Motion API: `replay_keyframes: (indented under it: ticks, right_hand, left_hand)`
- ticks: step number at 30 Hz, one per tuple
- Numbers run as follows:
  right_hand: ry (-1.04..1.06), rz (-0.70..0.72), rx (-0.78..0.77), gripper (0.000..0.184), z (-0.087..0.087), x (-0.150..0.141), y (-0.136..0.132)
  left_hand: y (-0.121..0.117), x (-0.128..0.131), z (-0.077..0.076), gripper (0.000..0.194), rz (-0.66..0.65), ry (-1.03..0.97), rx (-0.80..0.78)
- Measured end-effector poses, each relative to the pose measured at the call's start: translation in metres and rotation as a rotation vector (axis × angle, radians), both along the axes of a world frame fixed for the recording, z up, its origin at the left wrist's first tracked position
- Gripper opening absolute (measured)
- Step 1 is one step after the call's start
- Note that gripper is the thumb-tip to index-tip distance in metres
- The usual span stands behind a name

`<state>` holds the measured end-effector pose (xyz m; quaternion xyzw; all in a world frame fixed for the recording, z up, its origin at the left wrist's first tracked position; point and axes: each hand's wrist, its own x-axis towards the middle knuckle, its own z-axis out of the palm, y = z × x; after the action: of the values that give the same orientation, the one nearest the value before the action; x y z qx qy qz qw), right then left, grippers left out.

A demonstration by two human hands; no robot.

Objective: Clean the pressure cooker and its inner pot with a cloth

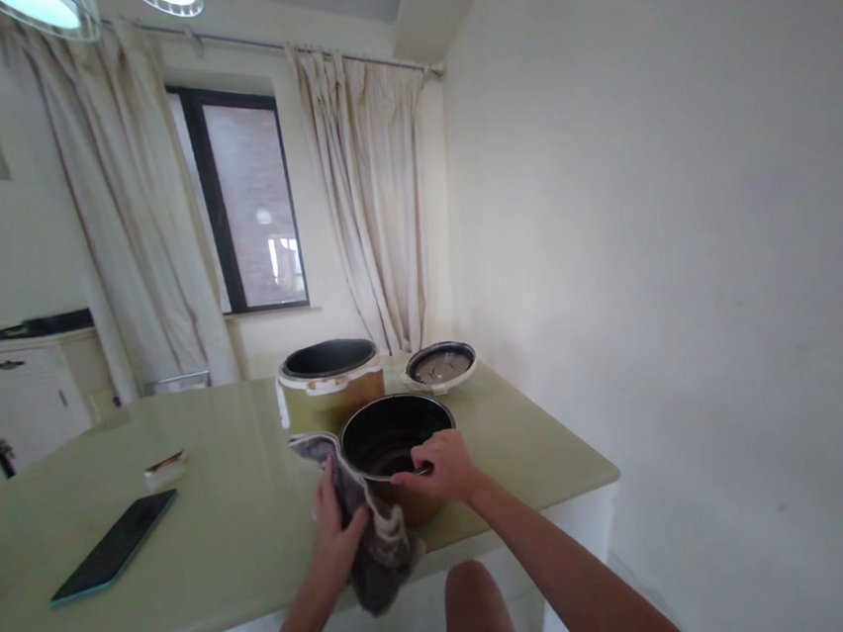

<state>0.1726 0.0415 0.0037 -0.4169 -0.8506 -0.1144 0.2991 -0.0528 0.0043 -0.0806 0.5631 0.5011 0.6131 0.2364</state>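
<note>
"What is the biggest thing on view?"

"A pale green table (246, 502). Toward its back stands an open-topped cooker body (347, 400). In front of that, near the table's front edge, is a round black pot (395, 428), mouth upward. A round lid (439, 364) lies behind the pot, right of the cooker body, inner side up."

"Anything smaller?"

"A grey cloth (385, 553), bunched against the pot's left side and hanging down in front."

"And the hands?"

"The left hand (341, 522) grips the cloth between fingers and thumb. The right hand (447, 465) is clamped on the pot's near rim, fingers curled over it."
</note>
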Motion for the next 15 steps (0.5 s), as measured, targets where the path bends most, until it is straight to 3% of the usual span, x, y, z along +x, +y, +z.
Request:
replay_keyframes:
  ticks: [4, 7, 10, 15]
  right_hand:
    - [0.009, -0.11, -0.019, 0.07, 0.003, -0.026, -0.012]
    - [0.005, -0.144, -0.04, 0.067, 0.006, -0.039, -0.022]
    - [0.0, -0.104, -0.044, 0.059, 0.006, -0.036, -0.025]
    - [-0.007, 0.032, -0.013, 0.054, 0.004, -0.011, -0.022]
  left_hand:
    - [-0.026, 0.038, 0.0, 0.077, 0.222, 0.155, 0.099]
    - [-0.022, 0.052, 0.008, 0.066, 0.325, 0.081, 0.124]
    - [-0.001, 0.041, 0.019, 0.059, 0.299, -0.038, 0.112]
    - [0.047, -0.007, 0.036, 0.045, 0.189, -0.142, -0.007]
